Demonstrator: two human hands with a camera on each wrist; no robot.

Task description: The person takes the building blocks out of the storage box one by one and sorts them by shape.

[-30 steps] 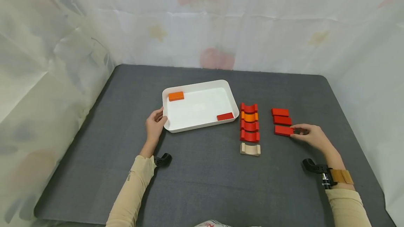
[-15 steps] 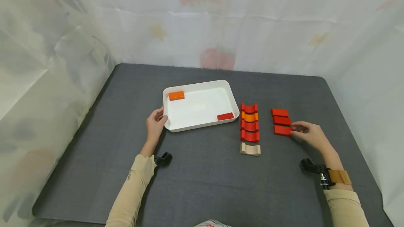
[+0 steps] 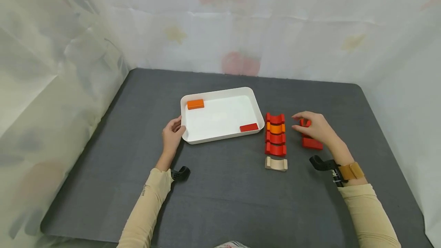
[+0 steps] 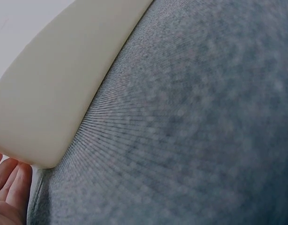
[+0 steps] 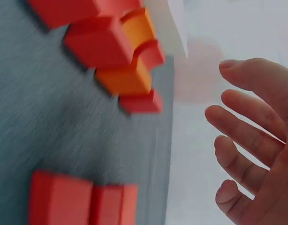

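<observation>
My left hand (image 3: 173, 131) rests against the near-left corner of a white tray (image 3: 224, 137); its fingertips (image 4: 10, 187) show beside the tray wall (image 4: 55, 93). Inside the tray lie an orange block (image 3: 195, 104) and a red block (image 3: 249, 127). My right hand (image 3: 297, 122) hovers with fingers spread and nothing in it, above flat red blocks (image 3: 312, 143), partly hiding them. Just left of it runs a column of arch blocks: red ones (image 3: 275, 149), one orange (image 3: 275, 128), and a plain wooden one (image 3: 276, 163). In the right wrist view the orange arch (image 5: 127, 75) and flat red blocks (image 5: 78, 201) lie below the fingers (image 5: 249, 122).
Everything sits on a dark grey mat (image 3: 224, 194) enclosed by pale fabric walls (image 3: 241, 22) at the back and sides. Black wrist mounts (image 3: 180, 173) stand at both forearms.
My right hand has let go of the nearest flat red block, lifted, and moved left and away over the flat blocks towards the arch column. The left hand stays at the tray.
</observation>
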